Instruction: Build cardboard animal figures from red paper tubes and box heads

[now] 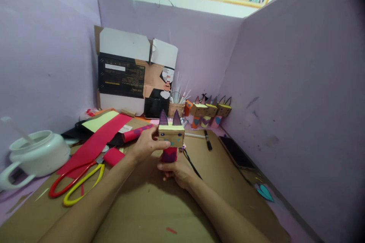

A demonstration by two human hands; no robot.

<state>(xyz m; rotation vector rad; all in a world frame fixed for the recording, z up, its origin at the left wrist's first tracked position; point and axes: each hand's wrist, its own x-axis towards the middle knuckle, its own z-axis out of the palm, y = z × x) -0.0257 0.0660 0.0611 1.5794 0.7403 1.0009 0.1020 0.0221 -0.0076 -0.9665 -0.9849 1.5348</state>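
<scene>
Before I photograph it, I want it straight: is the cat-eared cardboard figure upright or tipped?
The cat-eared cardboard figure is upright: its ears point up, and its boxy head sits above the red tube.

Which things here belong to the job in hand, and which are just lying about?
Likely part of the job:
eared cardboard figure, held by left hand and right hand
scissors
red paper strip
black marker

Probably just lying about:
white pot
dark phone-like device
</scene>
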